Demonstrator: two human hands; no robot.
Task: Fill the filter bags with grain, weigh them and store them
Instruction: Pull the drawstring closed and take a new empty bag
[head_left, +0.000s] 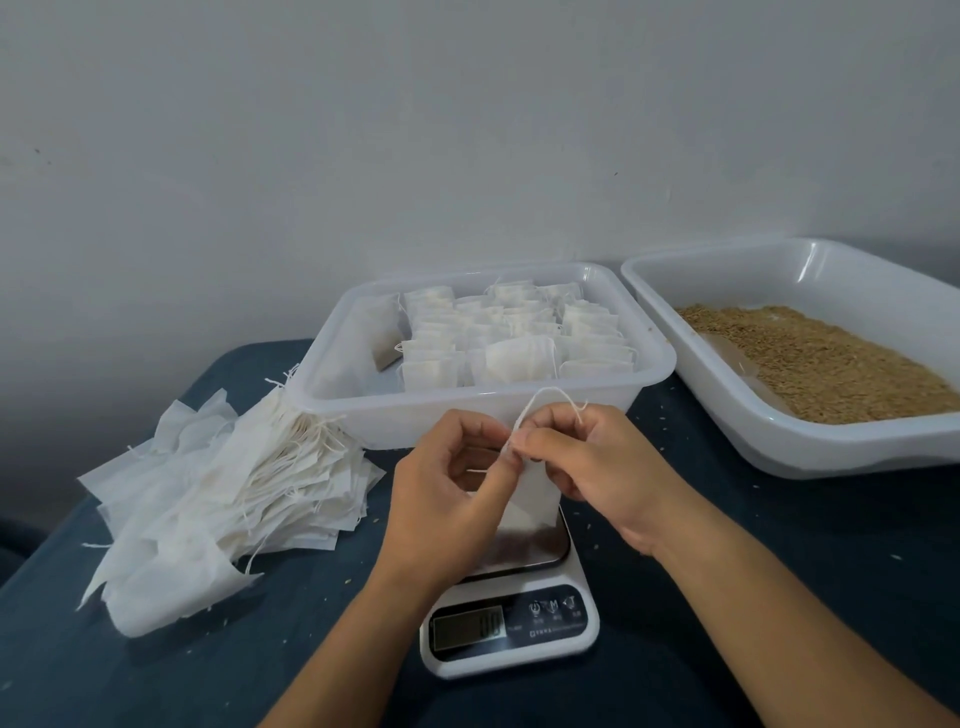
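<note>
Both hands hold one white filter bag (535, 493) just above the steel platform of the kitchen scale (511, 608). My left hand (447, 488) pinches the bag's top edge. My right hand (587, 457) pinches the same top and its drawstring (545, 397), which loops up above the fingers. Behind the hands stands a clear tub (332, 338) holding several filled, closed bags (519, 338). A white tray (727, 384) at the right holds brown grain (831, 364). A heap of empty filter bags (223, 499) lies at the left.
Everything sits on a dark blue table surface (156, 675) sprinkled with stray grains. A clear scoop (737, 358) lies half buried in the grain. A plain grey wall stands close behind the tubs. The table's left edge drops off near the empty bags.
</note>
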